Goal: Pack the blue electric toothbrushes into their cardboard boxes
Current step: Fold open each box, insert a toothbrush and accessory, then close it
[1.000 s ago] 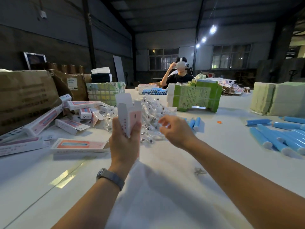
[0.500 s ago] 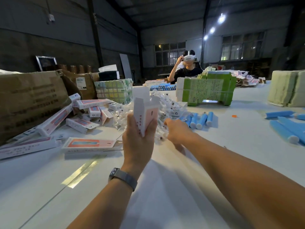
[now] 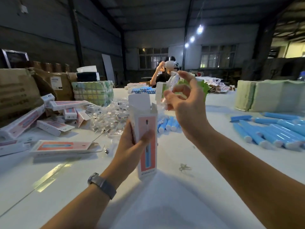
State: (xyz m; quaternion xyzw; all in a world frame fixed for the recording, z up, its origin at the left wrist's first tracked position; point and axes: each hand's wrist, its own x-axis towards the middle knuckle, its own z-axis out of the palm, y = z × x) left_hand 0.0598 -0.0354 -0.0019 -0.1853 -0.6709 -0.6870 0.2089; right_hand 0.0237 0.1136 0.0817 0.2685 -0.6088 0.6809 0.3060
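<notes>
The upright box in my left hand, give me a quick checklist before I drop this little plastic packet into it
1. Box upright, opening on top: ok.
2. Top flap folded back, clear of the opening: ok.
3. Left hand grips the box firmly around its middle: ok.
4. Right hand pinches the clear packet: ok.
5. Packet lined up over the opening: not ok; it is held above and to the right of the box.
6. Toothbrush already inside the box: cannot tell; the inside is hidden. Loose blue toothbrushes lie on the table to the right.
</notes>
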